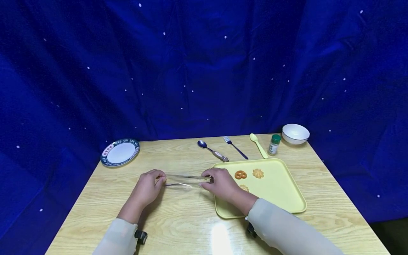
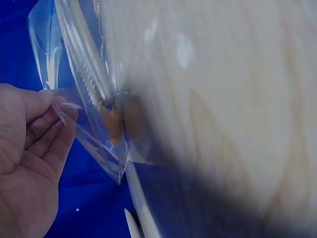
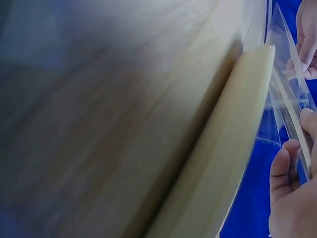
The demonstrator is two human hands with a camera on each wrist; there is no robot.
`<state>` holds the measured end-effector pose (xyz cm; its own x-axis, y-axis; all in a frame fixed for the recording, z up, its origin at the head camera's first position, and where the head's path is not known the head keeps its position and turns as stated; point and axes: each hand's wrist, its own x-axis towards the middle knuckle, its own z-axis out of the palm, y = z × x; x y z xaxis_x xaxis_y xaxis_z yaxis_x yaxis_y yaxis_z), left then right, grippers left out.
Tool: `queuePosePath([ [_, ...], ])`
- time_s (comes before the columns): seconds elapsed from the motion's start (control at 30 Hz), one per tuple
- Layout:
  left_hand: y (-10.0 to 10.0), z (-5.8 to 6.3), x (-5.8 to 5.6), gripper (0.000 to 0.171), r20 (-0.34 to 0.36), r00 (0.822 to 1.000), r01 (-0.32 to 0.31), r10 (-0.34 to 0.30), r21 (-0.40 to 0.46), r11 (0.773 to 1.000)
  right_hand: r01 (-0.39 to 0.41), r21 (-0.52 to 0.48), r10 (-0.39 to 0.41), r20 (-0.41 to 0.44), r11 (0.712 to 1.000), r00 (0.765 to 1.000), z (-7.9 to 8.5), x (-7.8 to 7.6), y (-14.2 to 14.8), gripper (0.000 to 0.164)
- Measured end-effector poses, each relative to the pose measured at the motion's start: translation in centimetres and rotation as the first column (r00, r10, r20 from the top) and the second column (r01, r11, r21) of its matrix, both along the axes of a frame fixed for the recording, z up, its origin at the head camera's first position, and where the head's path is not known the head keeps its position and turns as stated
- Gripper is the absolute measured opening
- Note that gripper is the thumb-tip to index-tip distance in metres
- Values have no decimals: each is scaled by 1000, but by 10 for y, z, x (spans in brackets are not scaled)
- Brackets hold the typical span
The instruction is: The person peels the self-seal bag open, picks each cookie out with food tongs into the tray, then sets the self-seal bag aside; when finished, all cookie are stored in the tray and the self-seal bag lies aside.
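Between the two hands a pair of metal tongs lies level above the table, with clear plastic wrap around it. My left hand pinches the plastic at the left end between thumb and fingers. With thumb and fingers, my right hand grips the tongs at the right end, over the tray's left edge. Seen from the left wrist, a jagged edge and an orange-brown tip show through the plastic.
A yellow tray holds a pretzel and two cookies. Behind lie a spoon, a fork, a yellow spoon, a green-capped jar and a white bowl. A rimmed plate stands far left.
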<state>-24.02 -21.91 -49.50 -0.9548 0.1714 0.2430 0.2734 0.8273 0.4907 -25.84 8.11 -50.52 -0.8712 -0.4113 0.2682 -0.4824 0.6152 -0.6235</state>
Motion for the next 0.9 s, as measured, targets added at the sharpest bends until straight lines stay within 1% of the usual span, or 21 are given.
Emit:
queuePosePath([
  [0.1, 0, 1, 0, 11, 6, 1000, -3, 3, 3, 1000, 3, -9, -3, 4, 1000, 1000, 0, -2, -6, 28],
  [0.27, 0, 2, 0, 11, 21, 1000, -8, 8, -6, 1000, -10, -17, 10, 52, 1000, 999, 1, -3, -12, 29],
  [0.37, -1, 2, -1, 11, 11, 1000, -6, 6, -12, 1000, -13, -13, 14, 63, 1000, 998, 1, -3, -15, 30],
  [0.5, -2, 2, -2, 10, -5, 1000, -3, 3, -18, 1000, -5, 4, 4, 51, 1000, 999, 0, -4, -17, 29],
  [0.67, -2, 0, -2, 11, 6, 1000, -13, 13, -18, 1000, 11, 24, -11, 19, 1000, 1000, 1, -2, -12, 26],
  [0.9, -4, 0, -1, 10, -1, 1000, -17, 17, -16, 1000, -6, 26, 7, -35, 1000, 999, 0, 1, 3, 23],
])
